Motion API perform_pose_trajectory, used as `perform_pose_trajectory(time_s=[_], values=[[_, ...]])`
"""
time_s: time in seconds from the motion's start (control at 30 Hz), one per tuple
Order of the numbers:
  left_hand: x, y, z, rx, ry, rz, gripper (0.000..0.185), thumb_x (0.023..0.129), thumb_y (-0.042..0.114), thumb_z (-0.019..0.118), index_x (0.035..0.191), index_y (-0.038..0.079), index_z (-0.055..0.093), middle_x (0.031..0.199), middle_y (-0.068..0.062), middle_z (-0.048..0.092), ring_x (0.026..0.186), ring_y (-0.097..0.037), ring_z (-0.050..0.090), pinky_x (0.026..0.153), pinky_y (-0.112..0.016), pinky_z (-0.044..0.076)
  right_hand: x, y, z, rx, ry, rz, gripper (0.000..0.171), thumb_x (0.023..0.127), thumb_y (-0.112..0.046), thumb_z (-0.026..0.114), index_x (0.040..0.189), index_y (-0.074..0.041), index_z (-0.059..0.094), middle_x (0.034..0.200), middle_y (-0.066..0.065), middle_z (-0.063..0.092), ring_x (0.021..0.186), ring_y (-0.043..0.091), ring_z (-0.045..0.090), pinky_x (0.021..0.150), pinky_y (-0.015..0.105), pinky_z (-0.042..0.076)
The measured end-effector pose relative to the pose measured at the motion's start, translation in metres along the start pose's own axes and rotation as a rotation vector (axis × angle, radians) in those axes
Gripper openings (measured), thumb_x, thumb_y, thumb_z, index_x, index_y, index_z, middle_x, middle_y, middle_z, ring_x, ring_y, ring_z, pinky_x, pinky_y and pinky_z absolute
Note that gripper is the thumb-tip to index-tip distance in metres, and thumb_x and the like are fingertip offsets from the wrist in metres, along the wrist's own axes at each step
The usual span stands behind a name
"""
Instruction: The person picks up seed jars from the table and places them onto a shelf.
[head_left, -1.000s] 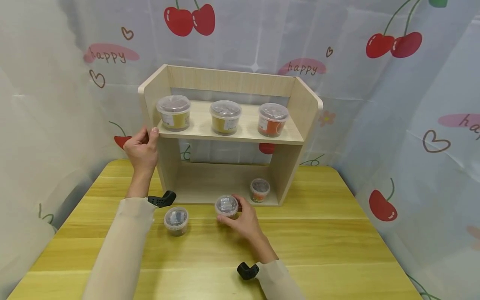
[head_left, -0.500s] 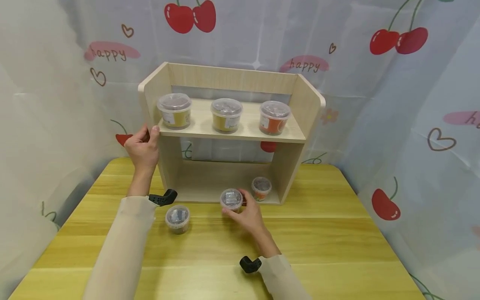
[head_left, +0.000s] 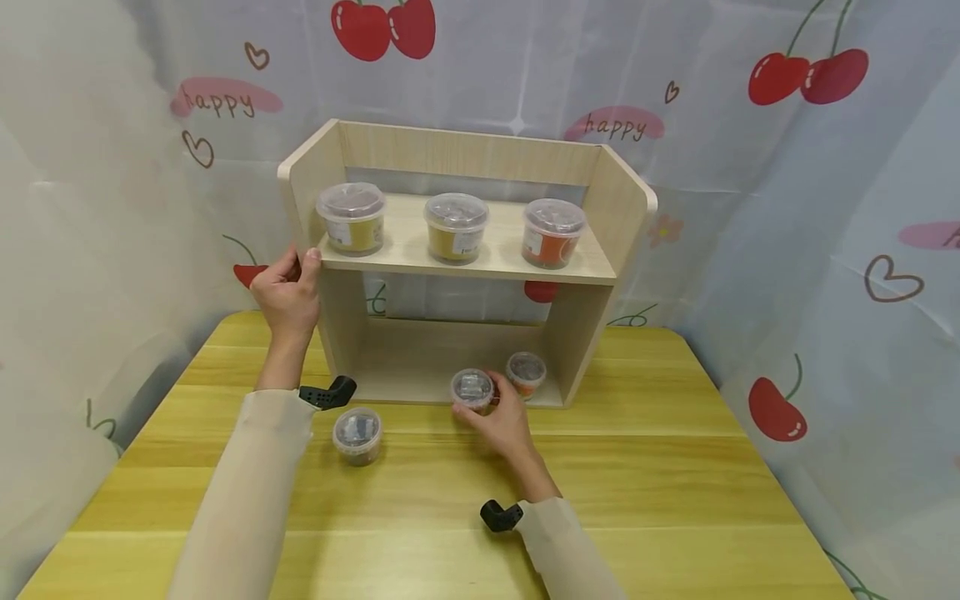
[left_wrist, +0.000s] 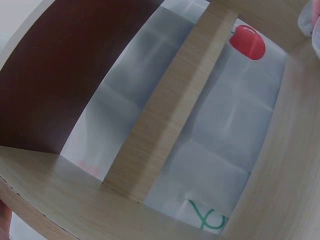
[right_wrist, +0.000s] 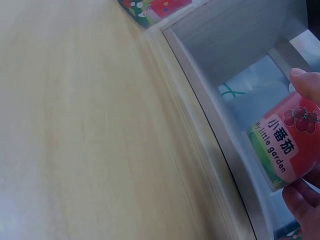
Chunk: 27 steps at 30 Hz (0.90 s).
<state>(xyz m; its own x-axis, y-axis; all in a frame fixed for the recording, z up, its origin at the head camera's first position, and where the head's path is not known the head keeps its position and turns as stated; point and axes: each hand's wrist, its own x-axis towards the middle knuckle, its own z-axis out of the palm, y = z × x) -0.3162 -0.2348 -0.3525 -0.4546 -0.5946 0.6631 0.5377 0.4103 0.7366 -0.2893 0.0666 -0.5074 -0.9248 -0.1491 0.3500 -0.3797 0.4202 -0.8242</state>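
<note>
My left hand [head_left: 288, 292] grips the left end of the upper board of a two-tier wooden shelf [head_left: 465, 268], its thumb along the front edge. In my right hand [head_left: 504, 421] is a small lidded plastic tub [head_left: 472, 390], held between thumb and fingers at the lower tier's front edge. Its red label with printed tomatoes and "My little garden" shows on the tub [right_wrist: 285, 137] in the right wrist view. Just right of it, a similar small tub [head_left: 526, 373] stands on the lower tier. Another small tub [head_left: 357, 435] sits on the table in front of the shelf.
Three larger lidded tubs stand along the upper tier: a yellow one [head_left: 352, 220] left, a yellow one [head_left: 456, 228] mid, an orange one [head_left: 553, 233] right. The wooden table [head_left: 637, 483] extends around the shelf, with a printed curtain [head_left: 465, 75] behind.
My right hand has carried its tub forward and to the right, from the table in front of the shelf to the lower tier's front edge. The left hand keeps its hold on the shelf.
</note>
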Motion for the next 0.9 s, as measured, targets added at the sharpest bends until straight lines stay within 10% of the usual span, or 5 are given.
perform_pose_trajectory(time_s=[0.47, 0.9], values=[[-0.008, 0.038, -0.003, -0.022, 0.0, 0.02, 0.026, 0.09, 0.009, 0.064, 0.093, -0.016, 0.07, 0.067, 0.029, 0.055, 0.061, 0.001, 0.046, 0.063, -0.015, 0.042, 0.011, 0.003, 0.013, 0.031, 0.043, 0.023, 0.074, 0.074, -0.026, 0.088, 0.133, 0.0, 0.053, 0.118, 0.016, 0.063, 0.104, 0.029, 0.062, 0.088, 0.044, 0.051], [-0.008, 0.04, -0.003, -0.023, -0.003, 0.029, 0.028, 0.09, 0.01, 0.064, 0.087, -0.017, 0.068, 0.063, 0.026, 0.051, 0.06, 0.0, 0.043, 0.06, -0.016, 0.039, 0.024, 0.002, 0.013, -0.003, 0.083, -0.004, 0.072, 0.074, -0.025, 0.087, 0.132, 0.003, 0.053, 0.117, 0.02, 0.064, 0.1, 0.032, 0.063, 0.083, 0.045, 0.052]])
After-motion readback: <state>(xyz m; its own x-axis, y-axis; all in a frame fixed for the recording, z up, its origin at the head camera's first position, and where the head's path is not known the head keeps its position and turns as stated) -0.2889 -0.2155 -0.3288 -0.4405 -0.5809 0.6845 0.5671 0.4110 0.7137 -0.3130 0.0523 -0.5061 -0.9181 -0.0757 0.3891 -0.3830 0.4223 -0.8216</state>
